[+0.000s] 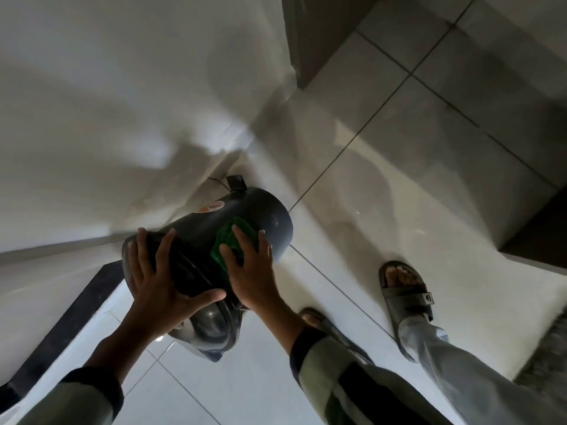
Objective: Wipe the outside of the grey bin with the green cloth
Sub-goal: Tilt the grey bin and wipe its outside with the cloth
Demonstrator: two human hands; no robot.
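Observation:
The grey bin (260, 216) is a dark round pedal bin, tilted away from me at the foot of a white wall, with an orange sticker on its side. My left hand (156, 280) lies spread over its lid end and holds it. My right hand (250, 271) presses the green cloth (228, 240) flat against the bin's side wall. Only part of the cloth shows past my fingers. The bin's lid (208, 326) hangs open below my left hand.
White wall (122, 102) stands to the left and ahead. A dark skirting strip (70, 320) runs at lower left. My two sandalled feet (405, 292) stand on the pale tiled floor (399, 179) to the right. A grey rug edge (546, 360) lies at the far right.

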